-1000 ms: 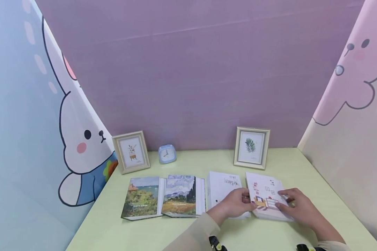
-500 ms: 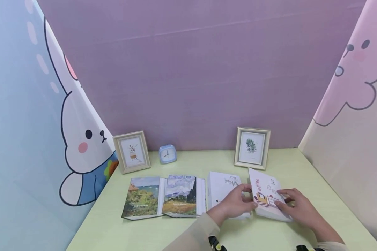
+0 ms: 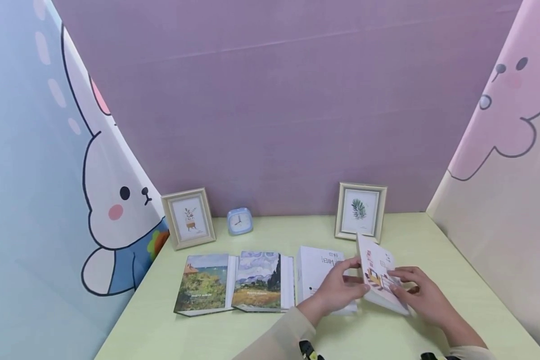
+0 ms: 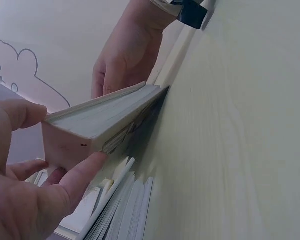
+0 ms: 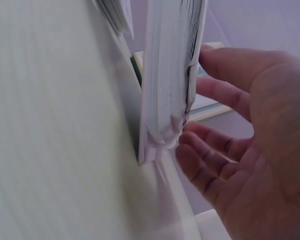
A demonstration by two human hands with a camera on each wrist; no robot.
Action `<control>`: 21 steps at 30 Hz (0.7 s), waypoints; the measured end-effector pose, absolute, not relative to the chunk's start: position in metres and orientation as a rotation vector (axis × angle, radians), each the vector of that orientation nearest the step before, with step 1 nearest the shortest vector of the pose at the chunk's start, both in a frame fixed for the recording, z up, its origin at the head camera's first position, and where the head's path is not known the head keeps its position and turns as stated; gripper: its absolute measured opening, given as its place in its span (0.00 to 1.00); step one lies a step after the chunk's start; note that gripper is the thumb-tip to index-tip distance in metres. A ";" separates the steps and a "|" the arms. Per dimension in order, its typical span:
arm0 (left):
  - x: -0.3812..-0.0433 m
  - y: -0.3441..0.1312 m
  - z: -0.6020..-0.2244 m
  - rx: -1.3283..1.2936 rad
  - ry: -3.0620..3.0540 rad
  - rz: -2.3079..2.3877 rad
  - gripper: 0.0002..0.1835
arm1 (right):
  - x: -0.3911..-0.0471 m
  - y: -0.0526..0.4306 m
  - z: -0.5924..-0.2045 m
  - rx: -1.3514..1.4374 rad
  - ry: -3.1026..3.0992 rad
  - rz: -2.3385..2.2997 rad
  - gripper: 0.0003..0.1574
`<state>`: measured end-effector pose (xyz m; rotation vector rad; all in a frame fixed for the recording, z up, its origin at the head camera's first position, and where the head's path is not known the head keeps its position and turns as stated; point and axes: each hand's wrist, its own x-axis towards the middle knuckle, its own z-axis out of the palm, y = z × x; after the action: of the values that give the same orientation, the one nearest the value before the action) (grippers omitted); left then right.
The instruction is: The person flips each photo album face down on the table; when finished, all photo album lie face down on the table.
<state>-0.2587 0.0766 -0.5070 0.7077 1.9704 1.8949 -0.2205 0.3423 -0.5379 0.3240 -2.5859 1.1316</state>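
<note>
A white photo album point(image 3: 378, 272) with a drawn room scene on its cover stands tilted up on the table, its left side raised. My left hand point(image 3: 335, 289) pinches it along the spine point(image 4: 67, 145), with fingers on either side in the left wrist view. At its right side, my right hand point(image 3: 425, 295) touches the front cover with loosely bent fingers point(image 5: 225, 67); none of them shows on the back cover in the right wrist view. Another white album point(image 3: 312, 270) lies just left, partly hidden by my left hand.
Two photo albums with painted landscapes, one with a house point(image 3: 202, 282) and one with a dark tree point(image 3: 257, 282), lie further left. Behind stand a potted-plant picture frame point(image 3: 189, 218), a blue clock point(image 3: 240, 221) and a leaf picture frame point(image 3: 360, 212). A purple wall point(image 3: 270, 110) closes the back.
The white album has gone from nearly flat to steeply tilted, its left side lifting with my left hand. My right hand has shifted slightly left along with it.
</note>
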 end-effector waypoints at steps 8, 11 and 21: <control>-0.257 0.077 -0.503 0.719 1.957 2.001 0.33 | -0.218 0.332 -0.532 0.429 -2.485 1.128 0.24; -0.257 0.077 -0.502 0.710 1.977 2.018 0.32 | -0.217 0.328 -0.531 0.449 -2.458 1.168 0.25; -0.254 0.080 -0.496 0.826 1.964 2.084 0.27 | -0.219 0.322 -0.532 0.567 -2.354 1.459 0.29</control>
<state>-0.2544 0.0799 -0.4963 0.8257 1.9641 2.0842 -0.2190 0.3221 -0.5316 0.5665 -2.3535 1.4588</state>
